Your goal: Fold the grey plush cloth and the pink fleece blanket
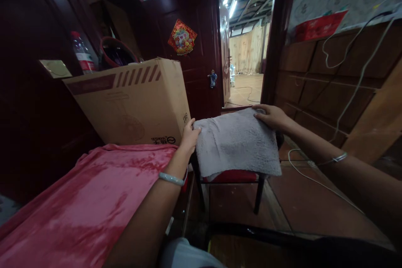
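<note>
Through the head camera I see a soft grey cloth [237, 146] stretched between two bare hands, hanging at the back of a black-legged chair [233, 176] with a red seat. The left hand [189, 137] is closed around the cloth's upper left corner, thumb in front. The right hand [272, 116] pinches the top edge near the upper right corner, fingers bent over it.

As I judge it, the draping is well along: the cloth is already opened out into a broad panel and hides most of the chair's back. What seems left is small. The lower edge runs unevenly below the grip, gentle ripples cross the middle, and neither hand has let go. Whether the cloth's weight rests on the chair or on the hands, I cannot tell.

The cloth looks thick and fuzzy, like towelling, roughly rectangular, with a nubbly nap toward its lower right. Just left of the left hand stands a stiff, square-edged cardboard box [141, 100] printed in brown and black. Below it, nearer me, lies a plush pink blanket [94, 201], its pile brushed into light and dark patches. Under the right arm, smooth reddish floor tiles [295, 201] carry a thin white cable [317, 182] lying in a loose curve.
</note>
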`<action>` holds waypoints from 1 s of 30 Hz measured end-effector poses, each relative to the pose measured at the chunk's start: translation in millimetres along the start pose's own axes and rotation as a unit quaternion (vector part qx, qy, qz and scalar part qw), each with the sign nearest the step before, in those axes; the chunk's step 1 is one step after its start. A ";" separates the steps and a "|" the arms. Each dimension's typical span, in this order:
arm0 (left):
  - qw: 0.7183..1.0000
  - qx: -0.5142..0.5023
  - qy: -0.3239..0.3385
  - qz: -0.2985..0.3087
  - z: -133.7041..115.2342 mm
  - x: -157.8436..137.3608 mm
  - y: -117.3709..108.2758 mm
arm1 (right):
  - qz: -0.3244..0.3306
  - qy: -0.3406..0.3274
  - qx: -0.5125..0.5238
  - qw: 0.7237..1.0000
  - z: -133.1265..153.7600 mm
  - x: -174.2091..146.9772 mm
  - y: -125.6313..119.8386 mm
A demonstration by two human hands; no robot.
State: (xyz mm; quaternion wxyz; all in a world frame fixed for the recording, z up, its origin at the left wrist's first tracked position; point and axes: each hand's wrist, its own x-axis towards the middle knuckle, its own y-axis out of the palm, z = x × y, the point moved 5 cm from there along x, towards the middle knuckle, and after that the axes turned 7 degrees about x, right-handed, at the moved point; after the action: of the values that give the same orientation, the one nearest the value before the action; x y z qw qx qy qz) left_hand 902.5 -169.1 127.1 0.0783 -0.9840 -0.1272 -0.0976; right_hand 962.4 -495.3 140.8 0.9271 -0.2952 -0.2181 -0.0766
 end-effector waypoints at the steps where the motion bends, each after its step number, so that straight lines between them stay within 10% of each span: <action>1: 1.000 0.000 0.013 -0.002 0.1 0.1 -0.3 | -0.009 -0.017 -0.033 0.999 3.6 -2.2 -0.8; 10: 0.981 0.172 0.091 0.022 -0.8 10.2 -6.0 | -0.019 -0.050 -0.269 0.962 20.7 -33.8 -1.1; 17: 0.887 0.391 0.239 -0.057 -38.7 23.1 -13.7 | -0.036 -0.249 -0.280 0.926 71.7 -40.0 12.4; 23: 0.749 0.550 0.360 0.086 -44.2 -5.9 51.2 | 0.130 -0.306 -0.291 0.897 63.4 -37.1 51.5; 30: 0.730 0.555 0.397 0.036 -15.7 -22.2 57.0 | 0.150 -0.332 -0.260 0.894 50.8 -36.5 51.9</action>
State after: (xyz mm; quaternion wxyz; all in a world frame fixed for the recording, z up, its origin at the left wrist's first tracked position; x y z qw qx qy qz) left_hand 893.8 -231.6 130.3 0.6572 -0.6408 -0.0808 -0.3886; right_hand 925.7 -423.1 134.8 0.6912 -0.5635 -0.4383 0.1120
